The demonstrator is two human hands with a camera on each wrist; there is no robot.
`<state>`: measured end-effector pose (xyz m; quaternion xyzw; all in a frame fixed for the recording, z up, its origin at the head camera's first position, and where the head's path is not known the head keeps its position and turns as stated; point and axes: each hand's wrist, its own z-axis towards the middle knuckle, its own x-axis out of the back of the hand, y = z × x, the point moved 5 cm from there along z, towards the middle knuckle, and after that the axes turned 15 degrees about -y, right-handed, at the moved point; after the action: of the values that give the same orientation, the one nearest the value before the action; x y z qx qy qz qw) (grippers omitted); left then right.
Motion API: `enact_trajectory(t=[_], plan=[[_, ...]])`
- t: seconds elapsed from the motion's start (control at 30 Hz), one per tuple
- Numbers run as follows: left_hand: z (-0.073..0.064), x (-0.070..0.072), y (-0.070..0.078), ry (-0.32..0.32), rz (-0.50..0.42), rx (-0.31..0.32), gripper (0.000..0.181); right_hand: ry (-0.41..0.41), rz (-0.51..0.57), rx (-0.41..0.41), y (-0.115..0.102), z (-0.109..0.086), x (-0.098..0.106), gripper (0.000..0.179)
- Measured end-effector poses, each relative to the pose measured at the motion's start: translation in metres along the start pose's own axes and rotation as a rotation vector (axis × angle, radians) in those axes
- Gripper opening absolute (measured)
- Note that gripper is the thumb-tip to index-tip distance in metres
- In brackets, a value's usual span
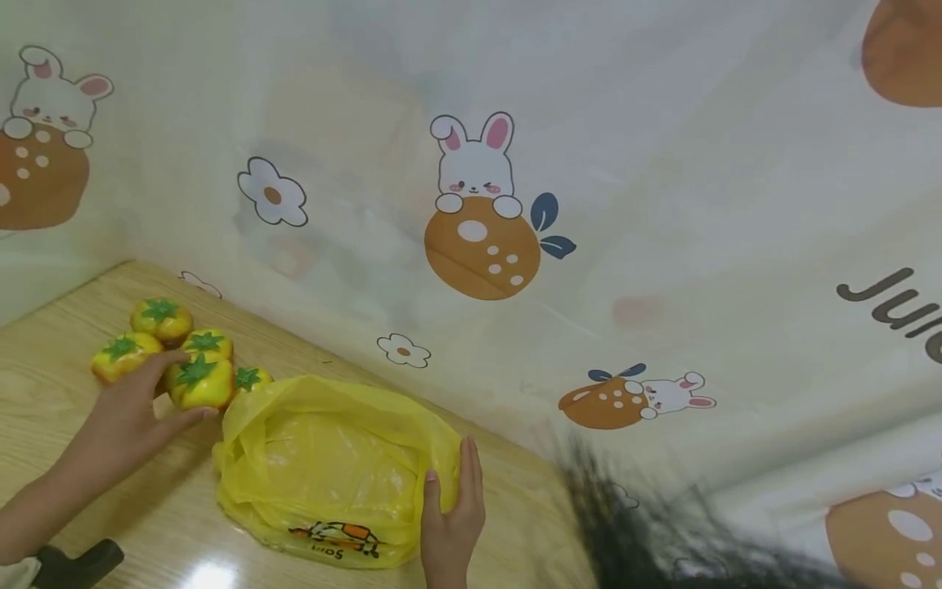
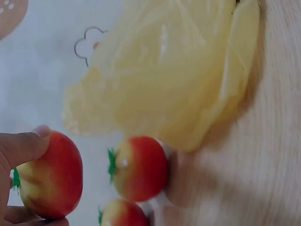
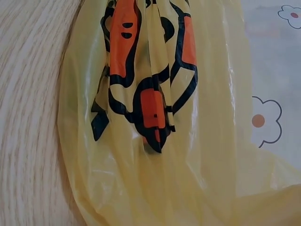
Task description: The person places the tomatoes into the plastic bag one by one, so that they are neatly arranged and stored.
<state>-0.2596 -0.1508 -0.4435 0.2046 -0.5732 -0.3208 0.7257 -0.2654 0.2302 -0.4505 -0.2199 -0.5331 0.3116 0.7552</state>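
Note:
My left hand (image 1: 132, 409) grips a yellow-and-red tomato (image 1: 202, 386) with a green star-shaped leaf top. In the left wrist view, the thumb lies on this tomato (image 2: 56, 176) and fingertips show below it. Several similar tomatoes (image 1: 163, 321) cluster around it on the table. Just right of them lies a yellow plastic bag (image 1: 331, 466), its mouth wide and dark printing on its near side. The right hand (image 1: 452, 523) touches the bag's right side, fingers straight and thumb apart from them. In the right wrist view only the printed bag (image 3: 211, 141) shows, without the hand.
The wooden table (image 1: 44, 393) meets a pale cloth backdrop (image 1: 353, 98) printed with rabbits, oranges and flowers. A dark strap end (image 1: 81, 564) sits by the left wrist. Blurred dark hair-like strands (image 1: 625, 523) cover part of the lower right.

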Motion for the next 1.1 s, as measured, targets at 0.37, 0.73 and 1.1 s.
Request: enact_trajectory(t=[0.37,0.73,1.1], plan=[[0.003,-0.005,0.027,0.044,0.034,-0.135,0.058,-0.004,0.013,-0.016,0.002,-0.001,-0.002,0.061],[0.004,-0.016,0.063,0.055,0.103,-0.299,0.061,-0.022,0.010,-0.016,-0.001,-0.002,-0.004,0.059],[0.000,-0.053,0.082,-0.048,0.165,-0.391,0.060,-0.017,0.036,-0.035,-0.002,-0.002,-0.004,0.061]])
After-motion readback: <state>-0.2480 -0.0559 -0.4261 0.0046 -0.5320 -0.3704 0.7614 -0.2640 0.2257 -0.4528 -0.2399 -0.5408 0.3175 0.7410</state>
